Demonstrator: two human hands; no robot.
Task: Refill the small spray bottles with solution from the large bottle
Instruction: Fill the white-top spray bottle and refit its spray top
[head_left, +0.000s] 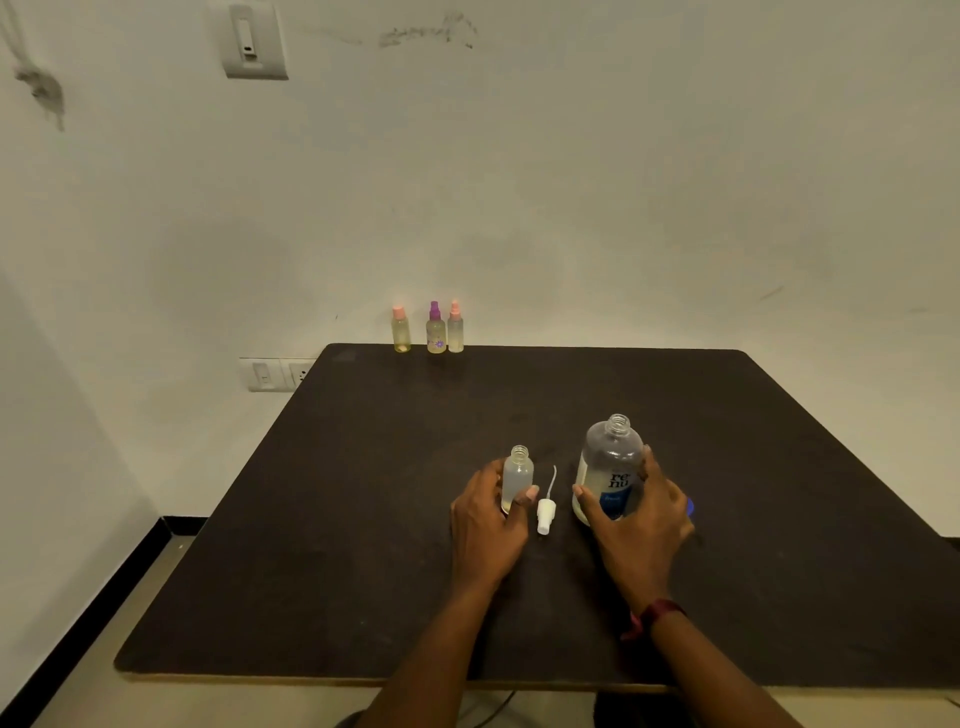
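A small clear spray bottle (517, 475) stands uncapped on the dark table (363, 519), and my left hand (485, 525) grips it round its lower half. Its white spray head (546, 512) with a thin tube lies flat on the table just to the right. The large clear bottle (609, 465) with a blue label stands uncapped and upright; my right hand (641, 525) wraps round its lower part. A bit of blue (689, 505) shows behind my right hand; what it is I cannot tell.
Three small capped bottles stand at the table's far edge by the wall: one with a pink cap (400, 329), one with a purple sprayer (436, 328), one with a pink sprayer (455, 327). A wall socket (275, 374) sits left of the table.
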